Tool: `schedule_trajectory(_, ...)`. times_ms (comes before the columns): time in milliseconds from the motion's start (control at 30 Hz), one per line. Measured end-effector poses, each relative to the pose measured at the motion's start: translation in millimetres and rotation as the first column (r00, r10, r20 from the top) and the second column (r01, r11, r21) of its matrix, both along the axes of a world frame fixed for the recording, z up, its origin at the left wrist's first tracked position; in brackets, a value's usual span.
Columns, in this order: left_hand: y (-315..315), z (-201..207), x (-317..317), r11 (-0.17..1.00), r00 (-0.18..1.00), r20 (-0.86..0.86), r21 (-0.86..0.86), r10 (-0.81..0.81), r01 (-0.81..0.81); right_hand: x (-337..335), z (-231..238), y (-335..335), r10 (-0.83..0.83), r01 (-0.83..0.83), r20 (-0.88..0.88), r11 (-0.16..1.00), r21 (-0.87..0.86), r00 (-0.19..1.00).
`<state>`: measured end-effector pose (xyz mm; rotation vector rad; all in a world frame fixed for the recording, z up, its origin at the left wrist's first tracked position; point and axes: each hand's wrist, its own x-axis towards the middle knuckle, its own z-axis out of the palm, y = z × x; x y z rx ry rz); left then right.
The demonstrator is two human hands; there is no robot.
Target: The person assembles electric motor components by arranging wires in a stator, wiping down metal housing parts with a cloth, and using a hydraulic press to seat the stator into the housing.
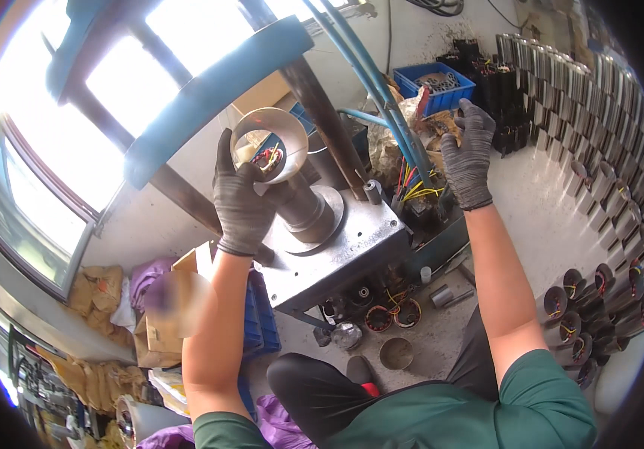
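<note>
My left hand (243,206), in a dark grey knit glove, grips a metal cylinder sleeve (296,138) by its near left side. The sleeve tilts, its open end facing me, above a stepped round metal pedestal (305,213). Inside its opening, a wound coil part (268,159) with red and yellow wires shows. The pedestal stands on the steel plate (359,243) of a press with a blue crossbeam (217,97). Off to the right, my gloved right hand (473,153) is raised in the air, thumb and fingers apart, holding nothing.
Dark columns (322,120) flank the pedestal. Behind are blue pipes (389,90) and a blue crate (434,84) of metal rings. Stacked metal cylinders (584,97) line the right, wired housings (584,314) below them. Coil parts (393,316) lie on the floor beneath the plate.
</note>
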<state>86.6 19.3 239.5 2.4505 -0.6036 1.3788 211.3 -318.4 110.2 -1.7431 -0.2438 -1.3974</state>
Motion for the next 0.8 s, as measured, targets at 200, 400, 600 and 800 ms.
schedule_trajectory(200, 3.0, 16.3, 50.6, 0.952, 0.926, -0.227, 0.133, 0.3, -0.276, -2.5, -0.4, -2.0, -0.011, 0.01, 0.009, 0.999, 0.048, 1.0)
schedule_trajectory(400, 12.3, 32.9, 73.8, 0.931, 0.918, -0.209, 0.22, 0.336, -0.291, -6.1, -1.8, 1.6, -0.015, 0.012, 0.025, 0.993, 0.117, 1.0)
schedule_trajectory(600, 59.8, 52.8, 97.4, 0.973, 0.89, -0.448, -0.152, 0.088, -0.173, -24.7, 17.8, -15.9, 0.06, -0.036, -0.12, 0.98, 0.193, 0.991)
schedule_trajectory(800, 107.7, 59.8, 112.9, 0.687, 0.809, -0.542, -0.498, 0.23, -0.529, -39.6, 38.4, -44.5, 0.102, -0.098, -0.163, 0.995, 0.032, 0.981)
